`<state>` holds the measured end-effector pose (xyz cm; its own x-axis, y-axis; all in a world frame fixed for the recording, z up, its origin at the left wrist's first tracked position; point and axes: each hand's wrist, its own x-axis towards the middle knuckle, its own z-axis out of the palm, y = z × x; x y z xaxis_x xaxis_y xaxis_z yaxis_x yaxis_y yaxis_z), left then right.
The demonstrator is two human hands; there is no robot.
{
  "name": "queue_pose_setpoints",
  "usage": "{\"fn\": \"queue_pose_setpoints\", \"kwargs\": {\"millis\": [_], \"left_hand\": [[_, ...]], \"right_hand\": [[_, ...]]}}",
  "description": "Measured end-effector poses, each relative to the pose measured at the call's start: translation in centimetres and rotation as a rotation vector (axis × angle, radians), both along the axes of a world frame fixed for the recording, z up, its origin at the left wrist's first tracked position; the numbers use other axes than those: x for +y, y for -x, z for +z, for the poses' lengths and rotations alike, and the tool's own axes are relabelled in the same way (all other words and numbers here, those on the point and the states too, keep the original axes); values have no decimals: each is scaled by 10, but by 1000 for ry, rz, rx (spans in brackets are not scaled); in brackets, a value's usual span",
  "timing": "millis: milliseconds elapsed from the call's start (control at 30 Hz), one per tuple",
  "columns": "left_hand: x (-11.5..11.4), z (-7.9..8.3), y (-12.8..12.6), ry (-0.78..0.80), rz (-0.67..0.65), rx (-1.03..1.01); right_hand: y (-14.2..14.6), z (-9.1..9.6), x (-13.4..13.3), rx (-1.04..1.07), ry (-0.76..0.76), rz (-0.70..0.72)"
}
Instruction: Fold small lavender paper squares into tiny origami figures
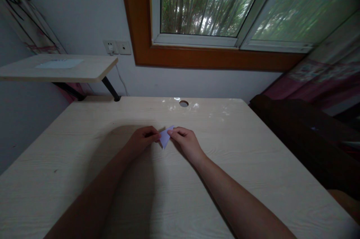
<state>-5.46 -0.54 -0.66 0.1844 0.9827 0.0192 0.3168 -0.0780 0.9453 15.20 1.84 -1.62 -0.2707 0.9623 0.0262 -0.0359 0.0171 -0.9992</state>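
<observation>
A small piece of folded purple paper (pixel 164 138) is held between both hands over the middle of the desk. It looks roughly triangular, with one point toward me. My left hand (pixel 142 139) pinches its left corner between thumb and fingers. On the other side, my right hand (pixel 186 141) grips the upper right edge, thumb on top. The fingers behind the paper are partly hidden, and its fold lines are too small to make out.
The pale wooden desk (pixel 180 194) has a round cable hole (pixel 183 103) near its back edge. A raised shelf (pixel 92 70) on black legs stands at the back left, bearing a white sheet (pixel 59 63). Dark furniture (pixel 295 130) adjoins the right. A window (pixel 208 3) is ahead.
</observation>
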Motion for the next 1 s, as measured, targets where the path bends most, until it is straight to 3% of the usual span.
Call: {"fn": "queue_pose_setpoints", "kwargs": {"millis": [167, 433, 767, 1000], "left_hand": [[2, -3, 2, 5, 6, 1], [1, -1, 0, 7, 9, -31], [-1, 1, 2, 31, 125, -134], [0, 4, 0, 58, 175, -175]], "right_hand": [[0, -2, 3, 97, 33, -99], [1, 6, -6, -258, -190, 164], [2, 5, -3, -220, -80, 225], [3, 3, -3, -233, -149, 186]]}}
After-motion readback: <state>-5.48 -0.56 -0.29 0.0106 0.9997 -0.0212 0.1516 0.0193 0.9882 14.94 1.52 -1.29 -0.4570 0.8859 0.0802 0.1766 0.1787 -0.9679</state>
